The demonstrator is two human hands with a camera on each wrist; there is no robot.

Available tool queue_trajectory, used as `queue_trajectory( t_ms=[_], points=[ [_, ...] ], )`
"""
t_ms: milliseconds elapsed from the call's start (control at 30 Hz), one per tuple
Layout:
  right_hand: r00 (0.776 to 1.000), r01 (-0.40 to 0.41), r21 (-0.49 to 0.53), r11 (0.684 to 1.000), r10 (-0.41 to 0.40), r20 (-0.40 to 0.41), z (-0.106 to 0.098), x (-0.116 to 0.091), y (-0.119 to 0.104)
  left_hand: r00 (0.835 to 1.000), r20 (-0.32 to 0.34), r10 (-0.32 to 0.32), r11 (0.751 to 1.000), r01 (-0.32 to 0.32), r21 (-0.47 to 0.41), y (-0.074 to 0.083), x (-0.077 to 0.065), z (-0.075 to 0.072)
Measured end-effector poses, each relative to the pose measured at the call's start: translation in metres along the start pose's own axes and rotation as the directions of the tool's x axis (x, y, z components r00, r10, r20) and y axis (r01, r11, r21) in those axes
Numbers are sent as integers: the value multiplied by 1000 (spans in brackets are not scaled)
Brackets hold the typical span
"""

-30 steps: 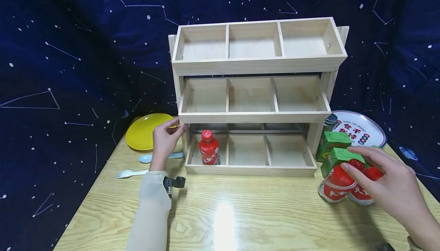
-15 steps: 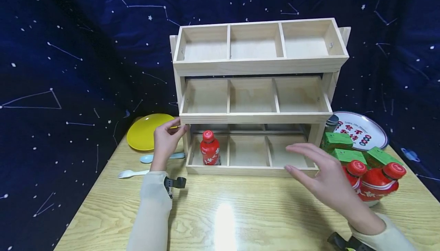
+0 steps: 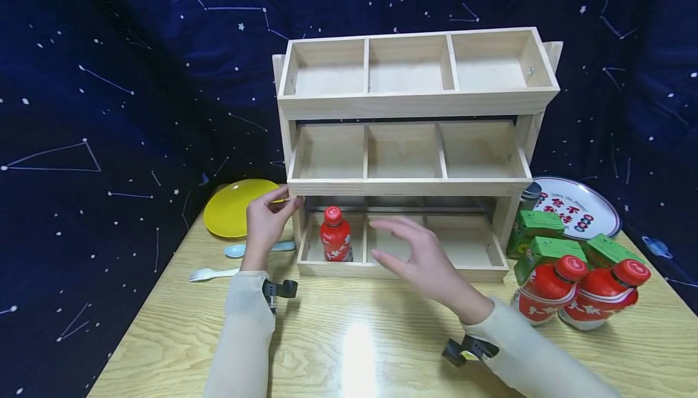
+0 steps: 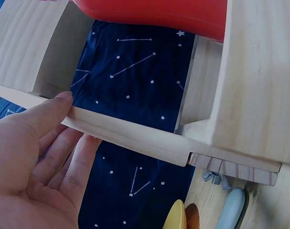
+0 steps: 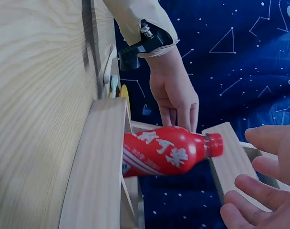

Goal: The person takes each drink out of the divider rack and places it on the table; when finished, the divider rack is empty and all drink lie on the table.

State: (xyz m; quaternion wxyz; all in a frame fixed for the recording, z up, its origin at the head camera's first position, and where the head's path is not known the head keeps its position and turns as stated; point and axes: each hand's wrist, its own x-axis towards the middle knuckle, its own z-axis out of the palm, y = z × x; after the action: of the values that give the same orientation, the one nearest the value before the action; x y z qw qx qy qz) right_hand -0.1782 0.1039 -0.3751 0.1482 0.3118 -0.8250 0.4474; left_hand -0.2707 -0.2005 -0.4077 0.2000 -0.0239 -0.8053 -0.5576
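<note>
A red bottle (image 3: 335, 237) stands upright in the left compartment of the bottom tier of a wooden shelf rack (image 3: 403, 271). My left hand (image 3: 264, 225) holds the rack's left side post. In the left wrist view, the thumb lies on one face of the wooden post (image 4: 130, 138) and the fingers on the other. To the right of the bottle, my right hand (image 3: 422, 258) is in front of the bottom tier, thumb and fingers spread apart with nothing between them. In the right wrist view, the fingers (image 5: 259, 191) are apart from the bottle's cap.
Two more red bottles (image 3: 545, 292) stand on the table at right, before several green cartons (image 3: 551, 249). Behind them are a white plate (image 3: 586, 204) with red lettering and a jar (image 3: 529, 195). At left lie a yellow plate (image 3: 231, 210), a blue spoon (image 3: 235, 251) and a white fork (image 3: 207, 274).
My right hand has moved left, away from the two bottles at right, toward the bottle in the rack. My left hand stays on the post.
</note>
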Motion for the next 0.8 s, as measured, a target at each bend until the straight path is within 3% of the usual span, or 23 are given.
queue_trajectory(
  t_ms=[433,633,800],
  points=[
    [999,-41,83,996,38,33,54,50,8,1000,5,-10,1000,10,19,1,0,-1],
    [998,-64,103,993,62,23,70,60,15,1000,8,-7,1000,7,17,1,0,-1],
    [993,-119,205,972,117,19,79,60,20,1000,6,-6,1000,6,14,1,-1,-1]
  ],
)
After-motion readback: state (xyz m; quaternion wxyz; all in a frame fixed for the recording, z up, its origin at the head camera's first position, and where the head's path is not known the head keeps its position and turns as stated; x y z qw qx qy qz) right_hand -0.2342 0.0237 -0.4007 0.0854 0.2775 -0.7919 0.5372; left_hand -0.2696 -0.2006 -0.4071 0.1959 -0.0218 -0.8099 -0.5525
